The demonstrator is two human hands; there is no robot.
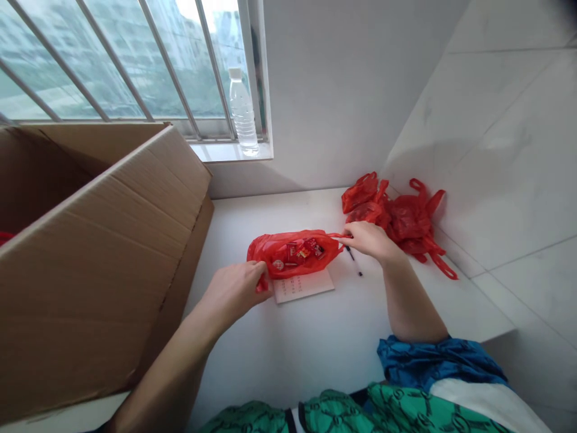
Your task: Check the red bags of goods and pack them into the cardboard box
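Spreading open a red, thin plastic carrier bag (303, 270) at the middle of the smooth white worktop (315, 343)! Pinching its left end with the left hand (241, 285), fingers clamped on bunched film; gripping its right end with the right hand (367, 237), fingers closed on a drawn-out strip. Looking inside: small, shiny red printed packets (311, 248). Peeping out below: a flat white printed rectangle (309, 287). Near the right wrist, a slim black-and-clear pen (354, 263). Towards the back right corner, bunched red plastic bags (408, 219); along the left edge, a big brown cardboard box (121, 240).
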